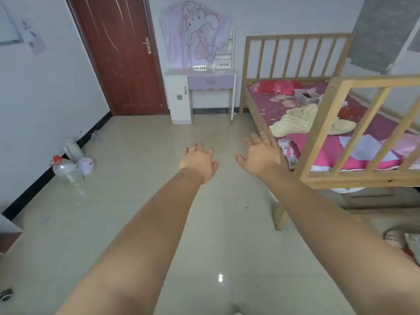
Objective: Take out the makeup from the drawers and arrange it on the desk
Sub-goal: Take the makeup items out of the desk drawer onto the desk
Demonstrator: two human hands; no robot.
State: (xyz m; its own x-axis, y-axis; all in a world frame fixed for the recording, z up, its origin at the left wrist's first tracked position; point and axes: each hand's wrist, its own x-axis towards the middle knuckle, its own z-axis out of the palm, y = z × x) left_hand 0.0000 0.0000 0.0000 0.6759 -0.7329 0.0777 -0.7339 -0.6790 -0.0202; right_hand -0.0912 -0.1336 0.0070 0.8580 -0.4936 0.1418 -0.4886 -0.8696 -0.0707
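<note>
Both arms reached forward at full stretch, palms down. The left hand and right hand hung side by side but apart, fingers loosely spread and holding nothing. Well beyond them, at twelve o'clock, stood the dressing desk against the far wall, its lilac drawer closed, a small upper drawer at one o'clock of it. No makeup showed; presumably it lay inside. Such items are likely light, smooth and breakable, best pinched around their bodies. The drawer would be pulled by its centre handle.
</note>
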